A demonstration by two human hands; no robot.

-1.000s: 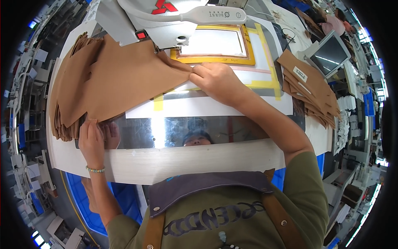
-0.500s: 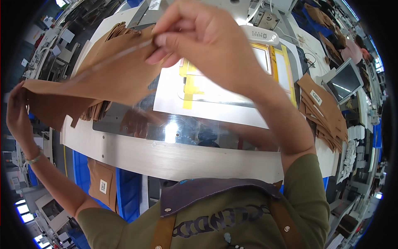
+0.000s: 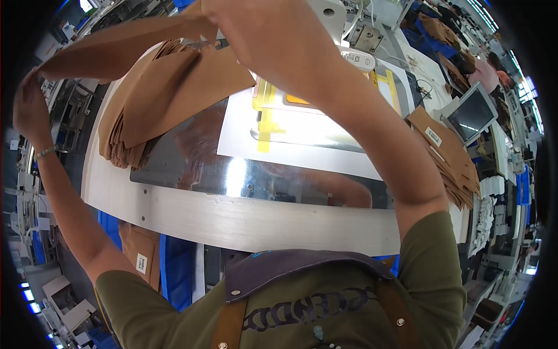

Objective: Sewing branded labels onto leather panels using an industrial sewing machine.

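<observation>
Raised brown panel (image 3: 119, 49) higher since half a second ago, farther from the worktop's (image 3: 244, 224) near edge; now holding it aloft from beyond the left edge toward the far left corner, near brown stack (image 3: 165, 87); gripping one end with curled fingers of left hand (image 3: 30, 110), the other in right hand (image 3: 261, 35), with fingertips mostly hidden; leaving open room along the near edge

Brown fabric piece (image 3: 125, 47), spread lengthwise, held aloft, left end lower
</observation>
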